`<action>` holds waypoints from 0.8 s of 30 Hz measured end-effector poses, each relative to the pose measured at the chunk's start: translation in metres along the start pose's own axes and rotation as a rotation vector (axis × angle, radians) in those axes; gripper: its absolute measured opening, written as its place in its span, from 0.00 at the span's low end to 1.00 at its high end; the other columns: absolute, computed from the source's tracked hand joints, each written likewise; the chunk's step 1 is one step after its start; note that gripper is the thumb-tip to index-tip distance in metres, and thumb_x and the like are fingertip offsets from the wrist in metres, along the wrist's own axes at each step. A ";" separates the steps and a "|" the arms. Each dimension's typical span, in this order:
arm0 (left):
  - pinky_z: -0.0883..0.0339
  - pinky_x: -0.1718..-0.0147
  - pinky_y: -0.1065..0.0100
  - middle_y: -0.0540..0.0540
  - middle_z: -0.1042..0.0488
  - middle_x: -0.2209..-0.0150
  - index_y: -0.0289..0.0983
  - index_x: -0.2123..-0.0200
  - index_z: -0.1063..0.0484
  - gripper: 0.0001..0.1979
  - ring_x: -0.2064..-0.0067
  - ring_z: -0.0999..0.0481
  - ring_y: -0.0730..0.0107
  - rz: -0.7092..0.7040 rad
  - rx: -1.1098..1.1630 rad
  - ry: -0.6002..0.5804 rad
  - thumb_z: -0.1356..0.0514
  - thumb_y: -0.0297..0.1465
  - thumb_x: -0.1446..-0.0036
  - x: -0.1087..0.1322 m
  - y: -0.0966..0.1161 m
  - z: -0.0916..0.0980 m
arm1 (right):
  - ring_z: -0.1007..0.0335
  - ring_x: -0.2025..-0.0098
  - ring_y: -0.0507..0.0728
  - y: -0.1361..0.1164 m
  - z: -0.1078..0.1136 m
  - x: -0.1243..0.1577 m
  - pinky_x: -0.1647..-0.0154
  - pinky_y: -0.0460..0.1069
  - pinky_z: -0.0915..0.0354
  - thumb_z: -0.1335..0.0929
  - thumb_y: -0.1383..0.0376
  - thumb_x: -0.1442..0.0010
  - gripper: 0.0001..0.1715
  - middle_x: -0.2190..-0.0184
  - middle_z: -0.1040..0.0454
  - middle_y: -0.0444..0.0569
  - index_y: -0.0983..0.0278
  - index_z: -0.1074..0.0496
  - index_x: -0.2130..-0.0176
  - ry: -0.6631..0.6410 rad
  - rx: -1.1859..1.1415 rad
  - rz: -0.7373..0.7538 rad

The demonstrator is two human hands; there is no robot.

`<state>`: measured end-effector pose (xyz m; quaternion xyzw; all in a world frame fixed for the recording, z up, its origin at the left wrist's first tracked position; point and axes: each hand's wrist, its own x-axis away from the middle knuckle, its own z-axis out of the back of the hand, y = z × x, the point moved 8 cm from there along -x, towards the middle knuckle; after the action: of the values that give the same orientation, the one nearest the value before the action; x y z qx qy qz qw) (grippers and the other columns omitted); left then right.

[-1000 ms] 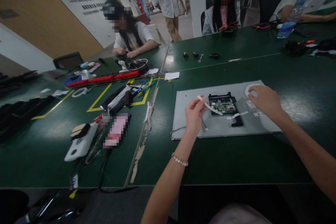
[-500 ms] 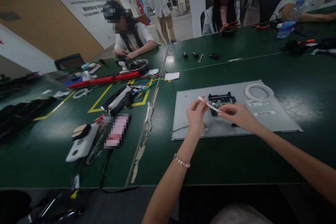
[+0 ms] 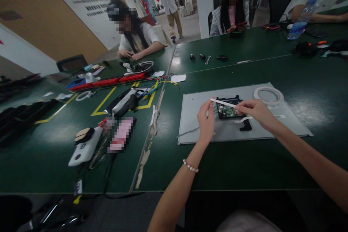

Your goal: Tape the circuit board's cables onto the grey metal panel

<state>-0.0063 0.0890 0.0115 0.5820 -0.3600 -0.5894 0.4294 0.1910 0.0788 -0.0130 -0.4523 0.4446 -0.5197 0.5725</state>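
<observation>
A narrow strip of white tape is stretched between my two hands. My left hand pinches its left end, and my right hand pinches the right end. Beneath the strip lies a green circuit board in a black frame, partly covered by it. A loose tail of white tape hangs below my right fingers, close to a black bracket piece. All this is over a flat pale grey panel on the table. At the panel's far right corner rests a roll of white tape.
On the green table, a pink phone and a white device lie to the left. Behind them are a black pouch and red strips. A small wrench and a water bottle stand farther back. Several people are around.
My hands have moved apart, drawing the tape strip straighter and longer, with my right hand shifting right. More of the circuit board shows. The standing person in the background has walked a little.
</observation>
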 end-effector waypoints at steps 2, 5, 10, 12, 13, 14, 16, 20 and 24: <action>0.41 0.44 0.60 0.44 0.26 0.50 0.43 0.53 0.25 0.14 0.47 0.30 0.65 -0.060 -0.043 -0.014 0.46 0.30 0.38 0.001 0.003 -0.002 | 0.32 0.70 0.52 0.001 0.004 -0.001 0.68 0.47 0.37 0.27 0.54 0.50 0.18 0.74 0.27 0.49 0.67 0.23 0.69 0.031 -0.057 -0.023; 0.43 0.43 0.59 0.44 0.28 0.49 0.43 0.51 0.27 0.17 0.46 0.32 0.64 -0.113 -0.132 -0.040 0.49 0.26 0.38 0.002 0.003 -0.004 | 0.33 0.71 0.52 0.004 0.009 -0.002 0.68 0.47 0.37 0.26 0.55 0.53 0.18 0.75 0.28 0.49 0.68 0.23 0.70 0.076 -0.113 -0.072; 0.45 0.41 0.53 0.44 0.35 0.42 0.44 0.45 0.32 0.22 0.42 0.36 0.61 -0.125 -0.421 -0.068 0.51 0.22 0.39 0.005 -0.001 -0.009 | 0.34 0.71 0.50 0.009 0.015 -0.004 0.70 0.45 0.40 0.27 0.56 0.54 0.18 0.74 0.28 0.48 0.68 0.23 0.68 0.123 -0.130 -0.130; 0.44 0.42 0.53 0.45 0.36 0.41 0.45 0.43 0.34 0.24 0.41 0.37 0.61 -0.111 -0.554 -0.078 0.52 0.21 0.40 0.006 -0.001 -0.011 | 0.34 0.71 0.50 0.010 0.015 -0.004 0.70 0.44 0.41 0.27 0.56 0.53 0.18 0.74 0.27 0.48 0.68 0.23 0.67 0.124 -0.114 -0.138; 0.44 0.42 0.53 0.45 0.37 0.41 0.45 0.43 0.35 0.25 0.41 0.37 0.61 -0.106 -0.613 -0.082 0.51 0.21 0.41 0.007 -0.002 -0.011 | 0.34 0.71 0.50 0.010 0.015 -0.004 0.71 0.44 0.42 0.27 0.56 0.53 0.19 0.74 0.27 0.48 0.68 0.23 0.67 0.127 -0.105 -0.141; 0.44 0.42 0.53 0.45 0.37 0.40 0.45 0.42 0.36 0.25 0.41 0.37 0.61 -0.104 -0.663 -0.086 0.51 0.21 0.41 0.007 -0.002 -0.012 | 0.35 0.71 0.49 0.009 0.014 -0.004 0.71 0.43 0.42 0.27 0.56 0.53 0.19 0.74 0.28 0.48 0.69 0.23 0.67 0.129 -0.097 -0.143; 0.44 0.41 0.52 0.45 0.38 0.40 0.45 0.42 0.37 0.26 0.40 0.38 0.61 -0.105 -0.739 -0.090 0.51 0.21 0.42 0.007 -0.002 -0.013 | 0.35 0.71 0.49 0.009 0.014 -0.004 0.72 0.43 0.44 0.27 0.55 0.53 0.20 0.74 0.28 0.48 0.69 0.23 0.66 0.128 -0.088 -0.141; 0.47 0.39 0.51 0.42 0.41 0.38 0.40 0.38 0.44 0.28 0.38 0.41 0.59 -0.066 -0.832 -0.032 0.50 0.21 0.42 0.002 -0.006 -0.002 | 0.35 0.70 0.49 0.017 0.021 -0.008 0.74 0.42 0.45 0.27 0.54 0.53 0.22 0.72 0.27 0.50 0.69 0.23 0.65 0.171 -0.089 -0.130; 0.50 0.38 0.51 0.41 0.43 0.36 0.39 0.37 0.49 0.31 0.37 0.44 0.59 -0.062 -0.878 -0.017 0.50 0.21 0.43 -0.001 -0.008 0.004 | 0.32 0.68 0.50 0.036 0.035 -0.014 0.75 0.42 0.47 0.28 0.51 0.53 0.26 0.67 0.25 0.52 0.69 0.23 0.61 0.251 -0.070 -0.173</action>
<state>-0.0106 0.0925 0.0049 0.3499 -0.0613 -0.7038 0.6153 0.2311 0.0967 -0.0407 -0.4403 0.4898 -0.6036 0.4494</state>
